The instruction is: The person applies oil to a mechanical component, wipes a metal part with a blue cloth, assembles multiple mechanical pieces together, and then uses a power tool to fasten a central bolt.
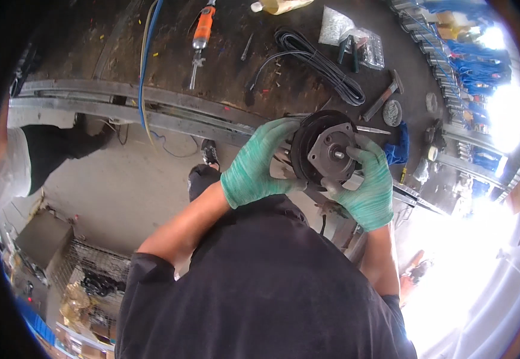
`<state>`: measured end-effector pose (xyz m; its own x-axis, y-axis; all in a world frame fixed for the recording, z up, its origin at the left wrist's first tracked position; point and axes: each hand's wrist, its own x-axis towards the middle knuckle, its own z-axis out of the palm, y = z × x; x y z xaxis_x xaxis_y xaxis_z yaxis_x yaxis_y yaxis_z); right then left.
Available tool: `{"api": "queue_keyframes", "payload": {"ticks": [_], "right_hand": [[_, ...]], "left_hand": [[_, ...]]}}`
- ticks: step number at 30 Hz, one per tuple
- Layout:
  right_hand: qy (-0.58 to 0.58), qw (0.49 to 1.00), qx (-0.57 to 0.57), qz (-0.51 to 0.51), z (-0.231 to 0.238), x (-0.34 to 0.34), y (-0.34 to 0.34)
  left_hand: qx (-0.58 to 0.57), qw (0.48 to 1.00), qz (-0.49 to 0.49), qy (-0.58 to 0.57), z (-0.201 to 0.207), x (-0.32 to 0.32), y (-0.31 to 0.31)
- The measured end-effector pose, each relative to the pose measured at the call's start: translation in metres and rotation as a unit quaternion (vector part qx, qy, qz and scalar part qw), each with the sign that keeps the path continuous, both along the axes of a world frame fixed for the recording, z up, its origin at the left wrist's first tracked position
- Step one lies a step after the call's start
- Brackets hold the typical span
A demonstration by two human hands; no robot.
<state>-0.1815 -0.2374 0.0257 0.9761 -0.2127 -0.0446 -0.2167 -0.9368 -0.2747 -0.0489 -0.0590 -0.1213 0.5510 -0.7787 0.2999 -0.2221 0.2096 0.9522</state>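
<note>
A round black metal part [318, 152], with a grey angular flange plate and a short shaft at its middle, is held up in front of me at the bench edge. My left hand [260, 163], in a green knitted glove, grips its left rim with the fingers on the far side and the thumb on the near side. On the right, my right hand [368, 185], gloved alike, holds the part by its flange side, its fingers close to the shaft. The underside of the part is hidden.
On the dark workbench [104, 54] lie an orange power screwdriver [203, 29], a coil of black cable [313, 57], a hammer [385, 94], clear bags of small parts [337, 27] and a blue tool [398, 146]. Another person's leg [56, 149] is at left; a wire basket [95, 269] stands lower left.
</note>
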Motion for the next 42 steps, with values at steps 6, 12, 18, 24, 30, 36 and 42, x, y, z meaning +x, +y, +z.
{"api": "queue_keyframes", "payload": {"ticks": [6, 12, 18, 24, 30, 36, 42], "right_hand": [[0.017, 0.999, 0.038, -0.004, 0.005, 0.002, -0.003], [0.062, 0.996, 0.061, 0.020, 0.022, 0.012, -0.002], [0.078, 0.995, -0.006, 0.070, 0.029, 0.010, -0.016], [0.067, 0.995, 0.035, 0.068, 0.023, 0.003, -0.031], [0.047, 0.993, 0.069, 0.078, 0.018, -0.003, -0.044], [-0.004, 0.990, 0.114, 0.087, 0.004, -0.013, -0.060], [-0.047, 0.981, 0.162, 0.099, -0.006, -0.014, -0.073]], "left_hand": [[-0.004, 1.000, 0.002, 0.016, 0.003, -0.004, 0.001], [-0.007, 0.999, 0.013, -0.037, 0.016, 0.002, 0.000], [0.014, 0.997, -0.007, -0.069, 0.028, 0.001, -0.013], [0.041, 0.993, 0.029, -0.102, 0.035, -0.014, -0.026], [0.073, 0.989, 0.046, -0.124, 0.044, -0.019, -0.028], [0.120, 0.982, 0.034, -0.139, 0.053, -0.020, -0.029], [0.094, 0.987, 0.048, -0.121, 0.059, -0.023, -0.035]]}}
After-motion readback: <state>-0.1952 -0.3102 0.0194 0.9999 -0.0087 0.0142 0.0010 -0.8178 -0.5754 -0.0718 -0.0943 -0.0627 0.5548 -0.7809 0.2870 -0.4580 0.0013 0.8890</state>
